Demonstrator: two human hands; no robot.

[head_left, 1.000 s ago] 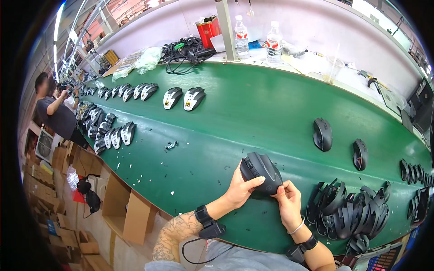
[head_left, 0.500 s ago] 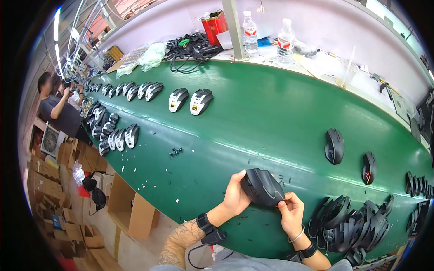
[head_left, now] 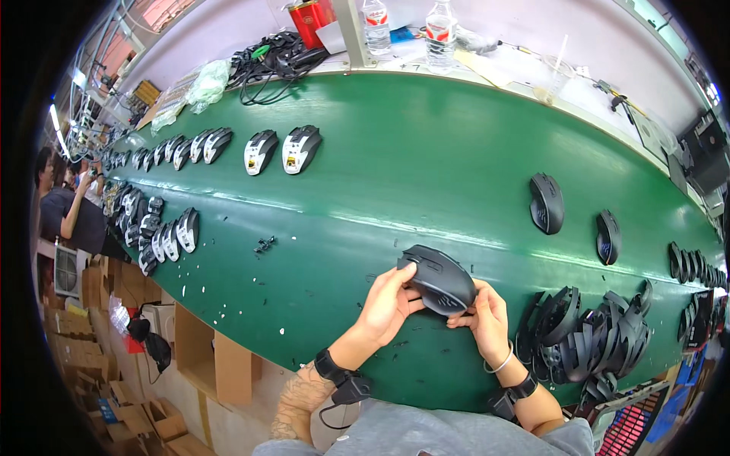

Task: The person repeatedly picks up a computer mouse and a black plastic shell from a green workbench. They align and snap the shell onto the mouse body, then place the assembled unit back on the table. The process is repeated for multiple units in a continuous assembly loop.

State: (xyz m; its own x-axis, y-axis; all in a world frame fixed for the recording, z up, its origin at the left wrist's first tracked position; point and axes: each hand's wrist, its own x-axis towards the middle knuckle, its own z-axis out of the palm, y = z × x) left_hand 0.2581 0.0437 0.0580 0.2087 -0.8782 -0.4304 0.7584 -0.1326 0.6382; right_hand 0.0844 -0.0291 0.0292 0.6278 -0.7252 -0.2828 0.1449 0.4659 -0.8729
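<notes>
A black computer mouse [head_left: 437, 275] is held between my two hands above the green bench, tilted so its top and one side show. My left hand [head_left: 389, 305] grips its left end, thumb on the upper edge and fingers underneath. My right hand [head_left: 487, 318] pinches its right end, near the lower corner. To the right of my right hand lies a heap of black mouse shell parts [head_left: 585, 334]. Two finished-looking black mice, one upright [head_left: 547, 204] and one with a small lit mark [head_left: 608, 238], rest beyond it.
White-and-black mice without full covers [head_left: 302, 150] form a row along the far left, with more in a pile [head_left: 179, 234] nearer. Small dark pieces [head_left: 265, 245] lie scattered on the green bench [head_left: 411, 152]. Bottles [head_left: 440, 36] and black cables [head_left: 277, 61] stand behind. Cardboard boxes [head_left: 228, 368] are at lower left.
The mouse has turned in my hands, so its side now faces me more. My right-hand fingers have shifted on its end. The whole view has swung slightly.
</notes>
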